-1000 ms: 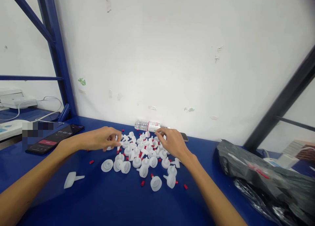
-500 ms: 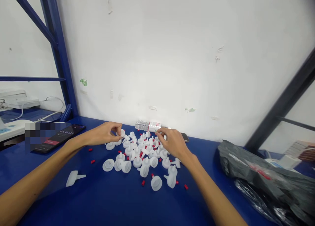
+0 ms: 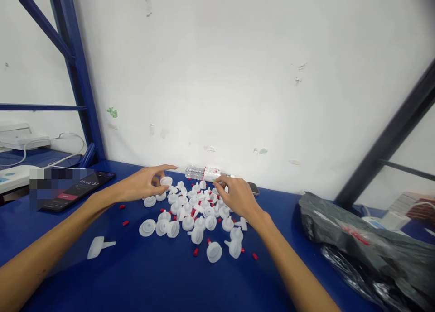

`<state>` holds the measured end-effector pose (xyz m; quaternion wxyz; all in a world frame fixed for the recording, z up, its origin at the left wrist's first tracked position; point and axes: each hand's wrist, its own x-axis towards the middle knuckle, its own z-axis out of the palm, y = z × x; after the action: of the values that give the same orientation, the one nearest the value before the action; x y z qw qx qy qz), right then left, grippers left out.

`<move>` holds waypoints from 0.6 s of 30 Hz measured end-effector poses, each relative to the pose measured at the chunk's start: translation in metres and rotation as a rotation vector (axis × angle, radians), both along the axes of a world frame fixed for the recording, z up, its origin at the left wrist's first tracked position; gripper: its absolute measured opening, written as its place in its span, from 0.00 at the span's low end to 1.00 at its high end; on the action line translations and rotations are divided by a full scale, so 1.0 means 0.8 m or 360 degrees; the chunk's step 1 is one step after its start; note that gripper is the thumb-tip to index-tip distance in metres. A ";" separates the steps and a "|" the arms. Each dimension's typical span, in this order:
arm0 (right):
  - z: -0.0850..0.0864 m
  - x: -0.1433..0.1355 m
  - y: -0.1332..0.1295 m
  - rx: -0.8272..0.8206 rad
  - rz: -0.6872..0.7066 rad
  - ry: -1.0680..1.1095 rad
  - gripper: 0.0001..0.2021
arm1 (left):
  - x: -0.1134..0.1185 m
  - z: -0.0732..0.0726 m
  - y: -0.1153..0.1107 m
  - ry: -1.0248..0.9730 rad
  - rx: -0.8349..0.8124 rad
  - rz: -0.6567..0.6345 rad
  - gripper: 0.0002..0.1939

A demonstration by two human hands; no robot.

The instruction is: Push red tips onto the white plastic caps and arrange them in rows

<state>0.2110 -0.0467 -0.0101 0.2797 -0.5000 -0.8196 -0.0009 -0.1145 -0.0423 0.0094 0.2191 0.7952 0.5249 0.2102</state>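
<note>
Several white plastic caps with spouts point(image 3: 214, 252) and small red pieces point(image 3: 196, 252) lie in a loose pile on the blue table point(image 3: 152, 280). My left hand point(image 3: 151, 183) is at the pile's back left, its index finger stretched out and its thumb beside a white cap point(image 3: 166, 181). Its fingers are apart. My right hand point(image 3: 238, 194) is at the back right of the pile, thumb and index finger bent together; what they hold, if anything, is too small to make out. One white spouted cap point(image 3: 98, 247) lies alone at the left.
A clear bottle point(image 3: 204, 173) lies against the wall behind the pile. One phone point(image 3: 79, 191) lies at the left, another point(image 3: 253, 188) behind my right hand. A grey plastic bag point(image 3: 360, 244) covers the right side. Blue metal posts point(image 3: 79, 76) stand at the left.
My left hand has opened from a pinch, its index finger now stretched out. The right hand has barely moved. The whole view has shifted slightly.
</note>
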 end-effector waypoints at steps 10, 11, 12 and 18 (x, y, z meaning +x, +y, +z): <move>-0.014 0.002 0.008 0.0008 -0.0025 -0.0077 0.11 | 0.005 -0.004 0.000 -0.0028 0.0005 -0.0092 0.22; -0.017 0.003 0.009 0.0002 -0.0014 -0.0092 0.12 | 0.005 -0.006 0.001 -0.0037 -0.0021 -0.0108 0.21; -0.019 0.003 0.010 -0.0005 0.0000 -0.0107 0.12 | 0.005 -0.008 0.002 -0.0045 -0.0042 -0.0118 0.21; -0.024 0.006 0.015 -0.0051 0.0049 -0.0185 0.11 | 0.005 -0.015 0.007 -0.0065 -0.0146 -0.0138 0.25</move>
<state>0.2159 -0.0350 -0.0289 0.2235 -0.4908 -0.8420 -0.0127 -0.1106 -0.0363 -0.0028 0.2750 0.8019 0.4943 0.1924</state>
